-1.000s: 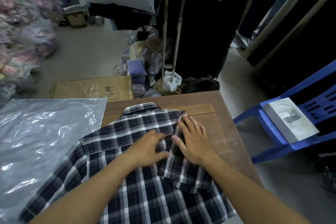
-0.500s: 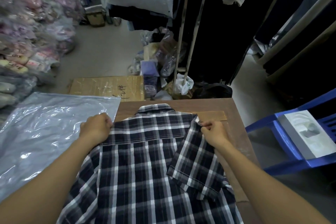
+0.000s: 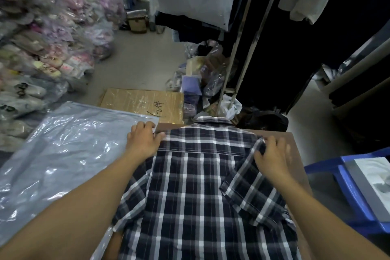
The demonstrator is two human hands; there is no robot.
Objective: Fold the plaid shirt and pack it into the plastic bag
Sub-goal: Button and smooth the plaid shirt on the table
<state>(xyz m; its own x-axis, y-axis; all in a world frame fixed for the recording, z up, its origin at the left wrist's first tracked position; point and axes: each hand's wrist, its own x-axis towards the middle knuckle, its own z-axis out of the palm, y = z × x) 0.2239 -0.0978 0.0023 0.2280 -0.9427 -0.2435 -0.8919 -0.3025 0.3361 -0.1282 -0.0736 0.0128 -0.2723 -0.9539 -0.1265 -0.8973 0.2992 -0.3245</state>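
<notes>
The left hand (image 3: 143,139) and right hand (image 3: 272,154) are each gripping a shoulder of the navy-and-white plaid fabric shirt (image 3: 200,175), which is lying collar-away, its unfolded sleeve facing the clear plastic bag (image 3: 63,154).

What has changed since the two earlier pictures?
Both hands left the middle of the plaid shirt and moved apart: the left hand now grips its left shoulder, the right hand pinches the right shoulder. The shirt slid away; its collar passes the far edge of the table. The right sleeve stays folded over, the plastic bag unmoved.
</notes>
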